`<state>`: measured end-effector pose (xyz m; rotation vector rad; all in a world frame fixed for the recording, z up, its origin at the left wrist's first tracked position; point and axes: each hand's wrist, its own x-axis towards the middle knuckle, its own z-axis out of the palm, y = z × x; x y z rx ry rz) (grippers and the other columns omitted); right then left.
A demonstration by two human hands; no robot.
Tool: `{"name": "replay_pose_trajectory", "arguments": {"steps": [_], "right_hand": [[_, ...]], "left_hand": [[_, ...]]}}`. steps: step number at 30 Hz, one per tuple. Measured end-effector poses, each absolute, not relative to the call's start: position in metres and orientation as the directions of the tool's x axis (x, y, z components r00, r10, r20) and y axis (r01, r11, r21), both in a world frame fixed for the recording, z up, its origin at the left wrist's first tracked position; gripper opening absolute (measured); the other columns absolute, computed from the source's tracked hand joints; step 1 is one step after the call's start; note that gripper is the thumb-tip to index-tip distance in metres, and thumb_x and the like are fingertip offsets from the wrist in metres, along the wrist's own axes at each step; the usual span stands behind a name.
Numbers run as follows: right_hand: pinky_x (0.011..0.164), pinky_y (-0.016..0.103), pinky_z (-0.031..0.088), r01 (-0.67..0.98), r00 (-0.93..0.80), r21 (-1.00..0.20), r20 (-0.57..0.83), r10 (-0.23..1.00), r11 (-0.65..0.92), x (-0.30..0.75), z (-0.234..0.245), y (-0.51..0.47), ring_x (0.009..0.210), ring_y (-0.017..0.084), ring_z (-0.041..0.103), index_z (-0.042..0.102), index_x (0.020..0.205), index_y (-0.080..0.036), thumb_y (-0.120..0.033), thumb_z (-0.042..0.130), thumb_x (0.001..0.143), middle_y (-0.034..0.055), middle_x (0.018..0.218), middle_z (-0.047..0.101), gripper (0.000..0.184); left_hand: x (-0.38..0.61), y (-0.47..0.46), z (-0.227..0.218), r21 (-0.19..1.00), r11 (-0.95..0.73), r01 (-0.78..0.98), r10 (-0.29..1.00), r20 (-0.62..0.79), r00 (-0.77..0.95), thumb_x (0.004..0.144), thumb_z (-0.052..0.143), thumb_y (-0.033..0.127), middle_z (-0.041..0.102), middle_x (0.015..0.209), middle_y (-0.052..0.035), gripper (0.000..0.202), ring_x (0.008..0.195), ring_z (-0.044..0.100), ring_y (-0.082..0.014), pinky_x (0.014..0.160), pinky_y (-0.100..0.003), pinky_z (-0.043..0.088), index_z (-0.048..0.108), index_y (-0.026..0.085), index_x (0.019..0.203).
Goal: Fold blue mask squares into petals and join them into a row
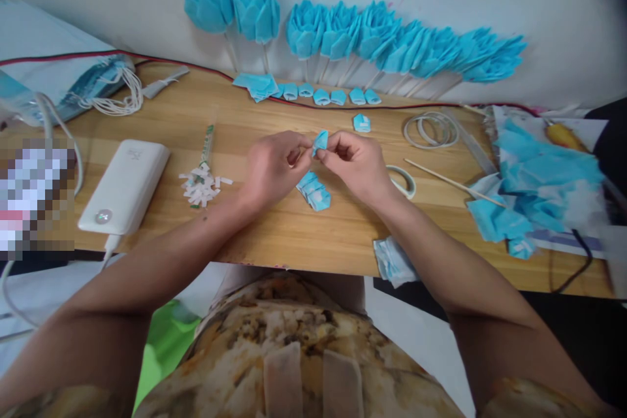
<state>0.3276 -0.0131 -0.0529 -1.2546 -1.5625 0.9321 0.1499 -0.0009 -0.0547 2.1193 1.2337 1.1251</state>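
Note:
Over the middle of the desk, a small folded blue petal [321, 140] is pinched between my two hands. My left hand [277, 160] grips its left edge with thumb and fingertips. From the other side, my right hand [356, 160] holds it with thumb and forefinger. Just below them on the wood lies a short stack of blue folded petals [314, 192]. A single petal with a white patch [362, 123] rests beyond my right hand. Close to my right wrist is a roll of tape [402, 181], partly covered by the hand.
Blue fabric flowers on sticks [343, 29] lean along the wall, with several folded petals [322, 97] before them. Left are a white power bank [125, 186] and white paper strips [200, 188]. Right are a thin stick [450, 181], coiled tubing [431, 130] and heaped blue fabric [543, 170].

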Motion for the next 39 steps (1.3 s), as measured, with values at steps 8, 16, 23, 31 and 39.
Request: {"name": "replay_pose_trajectory", "arguments": {"steps": [8, 16, 23, 31, 39], "right_hand": [[0.057, 0.028, 0.032, 0.284, -0.079, -0.936, 0.192, 0.978, 0.207, 0.3270, -0.0530, -0.0135, 0.060, 0.010, 0.041, 0.053, 0.065, -0.022, -0.028, 0.068, 0.079, -0.0045, 0.062, 0.048, 0.021], [0.058, 0.029, 0.034, 0.291, -0.092, -0.935, 0.186, 0.978, 0.205, 0.3275, -0.0542, -0.0134, 0.061, 0.010, 0.042, 0.053, 0.065, -0.022, -0.027, 0.067, 0.079, -0.0042, 0.062, 0.050, 0.021], [0.057, 0.028, 0.032, 0.298, -0.096, -0.935, 0.174, 0.980, 0.195, 0.3271, -0.0515, -0.0141, 0.060, 0.010, 0.040, 0.053, 0.064, -0.022, -0.028, 0.068, 0.079, -0.0044, 0.061, 0.049, 0.022], [0.060, 0.029, 0.036, 0.290, -0.102, -0.938, 0.166, 0.981, 0.189, 0.3280, -0.0540, -0.0139, 0.061, 0.011, 0.042, 0.052, 0.065, -0.022, -0.029, 0.067, 0.079, -0.0038, 0.063, 0.050, 0.021], [0.058, 0.029, 0.034, 0.293, -0.103, -0.937, 0.164, 0.981, 0.188, 0.3279, -0.0544, -0.0141, 0.061, 0.011, 0.043, 0.054, 0.065, -0.022, -0.029, 0.069, 0.079, -0.0040, 0.063, 0.052, 0.022]], "left_hand": [[0.1491, -0.0007, -0.0526, 0.693, -0.509, 0.510, 0.861, 0.420, 0.288, 0.084, 0.062, 0.017, 0.056, 0.061, 0.0012, 0.013, 0.059, 0.050, -0.0140, 0.060, -0.032, 0.033, 0.072, 0.023, 0.078], [0.1492, -0.0012, -0.0511, 0.697, -0.508, 0.506, 0.861, 0.417, 0.290, 0.085, 0.064, 0.020, 0.054, 0.059, 0.0008, 0.015, 0.059, 0.050, -0.0146, 0.060, -0.033, 0.033, 0.070, 0.024, 0.072], [0.1490, -0.0012, -0.0512, 0.688, -0.515, 0.511, 0.857, 0.417, 0.302, 0.083, 0.058, 0.016, 0.056, 0.060, 0.0003, 0.018, 0.059, 0.049, -0.0141, 0.060, -0.032, 0.033, 0.064, 0.022, 0.068], [0.1500, -0.0006, -0.0521, 0.674, -0.526, 0.519, 0.851, 0.428, 0.305, 0.085, 0.063, 0.022, 0.050, 0.057, 0.0015, 0.014, 0.057, 0.047, -0.0146, 0.060, -0.033, 0.032, 0.070, 0.023, 0.074], [0.1506, -0.0012, -0.0498, 0.656, -0.537, 0.531, 0.844, 0.427, 0.325, 0.079, 0.059, 0.012, 0.046, 0.055, 0.0021, 0.023, 0.055, 0.042, -0.0137, 0.058, -0.033, 0.028, 0.053, 0.022, 0.060]]}}
